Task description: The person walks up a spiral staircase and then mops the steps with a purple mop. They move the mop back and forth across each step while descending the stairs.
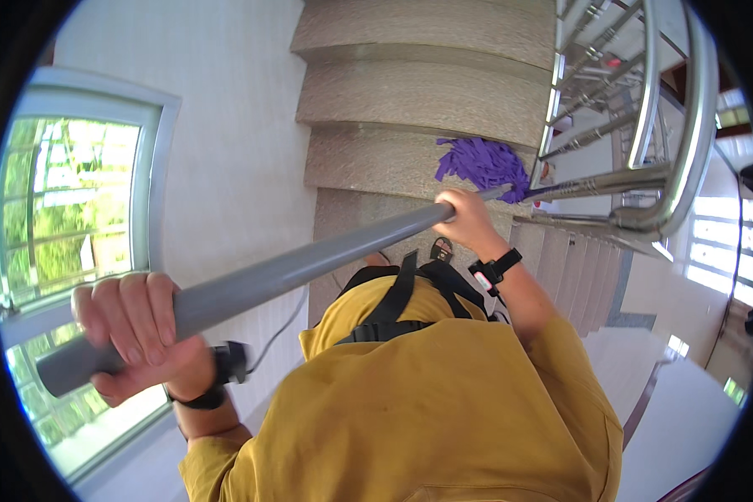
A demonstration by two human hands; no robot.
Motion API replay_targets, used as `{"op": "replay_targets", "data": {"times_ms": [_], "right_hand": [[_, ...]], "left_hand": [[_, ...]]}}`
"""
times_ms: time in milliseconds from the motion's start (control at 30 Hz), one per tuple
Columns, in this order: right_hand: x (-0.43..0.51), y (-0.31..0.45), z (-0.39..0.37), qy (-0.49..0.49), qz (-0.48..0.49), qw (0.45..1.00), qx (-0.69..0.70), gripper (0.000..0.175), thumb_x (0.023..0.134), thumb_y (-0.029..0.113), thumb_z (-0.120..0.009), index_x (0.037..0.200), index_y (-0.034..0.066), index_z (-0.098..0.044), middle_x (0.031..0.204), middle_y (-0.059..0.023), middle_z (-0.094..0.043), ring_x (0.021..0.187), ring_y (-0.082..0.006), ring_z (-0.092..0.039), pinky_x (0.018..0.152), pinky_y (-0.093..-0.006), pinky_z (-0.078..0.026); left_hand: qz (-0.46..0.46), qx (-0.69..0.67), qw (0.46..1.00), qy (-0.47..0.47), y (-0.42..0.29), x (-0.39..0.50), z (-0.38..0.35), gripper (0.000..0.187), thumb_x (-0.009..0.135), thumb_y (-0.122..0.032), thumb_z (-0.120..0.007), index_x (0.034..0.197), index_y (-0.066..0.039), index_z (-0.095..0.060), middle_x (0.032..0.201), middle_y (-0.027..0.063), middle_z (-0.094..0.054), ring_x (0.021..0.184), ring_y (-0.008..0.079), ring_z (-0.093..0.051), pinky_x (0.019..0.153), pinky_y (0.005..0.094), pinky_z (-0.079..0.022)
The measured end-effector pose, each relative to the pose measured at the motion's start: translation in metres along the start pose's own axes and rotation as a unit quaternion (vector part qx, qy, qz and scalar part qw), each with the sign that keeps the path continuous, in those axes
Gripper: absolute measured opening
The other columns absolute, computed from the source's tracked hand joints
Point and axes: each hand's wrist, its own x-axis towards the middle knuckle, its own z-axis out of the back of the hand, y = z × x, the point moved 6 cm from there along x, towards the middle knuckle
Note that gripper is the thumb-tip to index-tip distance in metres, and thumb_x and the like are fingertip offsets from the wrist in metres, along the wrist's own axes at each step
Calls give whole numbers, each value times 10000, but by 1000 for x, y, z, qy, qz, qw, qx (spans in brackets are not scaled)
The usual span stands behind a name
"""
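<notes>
A mop's grey tubular handle (301, 263) runs slantwise across the view, from the lower left up to the right. Near its upper end at the left, my left hand (138, 332) is wrapped around it. My right hand (467, 216) grips the same handle farther down, close to the mop head. The purple fabric-strip mop head (483, 164) lies on a stone stair step (376, 160), at its right end by the railing. Both my wrists wear black straps with small devices.
More stone steps (420, 88) rise ahead. A metal stair railing (690, 138) bends along the right, with another flight (561, 270) going down beyond it. At the left are a pale wall (232, 125) and a framed window (154, 169). My sandalled foot (441, 249) stands below the mop.
</notes>
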Motion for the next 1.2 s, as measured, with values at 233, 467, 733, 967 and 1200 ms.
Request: {"op": "replay_targets", "data": {"times_ms": [233, 467, 733, 967, 1200], "right_hand": [[2, -28, -38, 82, -8, 997, 4, 119, 632, 64, -671, 699, 58, -574, 709, -140, -612, 704, -372, -601, 618, -436, -471], [18, 58, -114, 81, 87, 993, 15, 136, 643, 47, -659, 672, 88, -533, 678, -111, -586, 689, -358, -575, 636, -444, -438], [68, 148, -259, 99, 179, 976, 80, 234, 613, -7, -716, 728, 104, -546, 747, -69, -604, 767, -312, -588, 723, -403, -453], [73, 192, -360, 208, 226, 945, 114, 243, 618, -26, -713, 749, 123, -573, 793, -53, -599, 859, -290, -587, 792, -394, -460], [53, 195, -360, 249, 226, 937, 98, 226, 639, 14, -727, 762, 135, -580, 799, -41, -598, 872, -285, -587, 821, -390, -457]], "left_hand": [[-4, 3, 1000, -4, -10, -12, -3, 340, 792, -264, -790, 878, -117, -495, 663, -16, -548, 525, 98, -536, 550, 265, -467], [-52, 44, 998, -14, -89, -58, 26, 290, 800, -183, -757, 860, -86, -490, 653, 30, -570, 530, 150, -574, 560, 315, -506], [-107, 150, 982, 37, -167, -108, 33, 279, 784, -139, -785, 796, -29, -530, 616, 94, -588, 519, 219, -601, 562, 359, -521], [-59, 264, 954, 132, -165, -136, 15, 274, 771, -155, -813, 812, -16, -580, 644, 85, -614, 549, 218, -627, 586, 339, -538], [-87, 278, 949, 124, -175, -157, 16, 253, 796, -144, -788, 840, 13, -595, 665, 107, -618, 564, 224, -639, 568, 348, -544]]}}
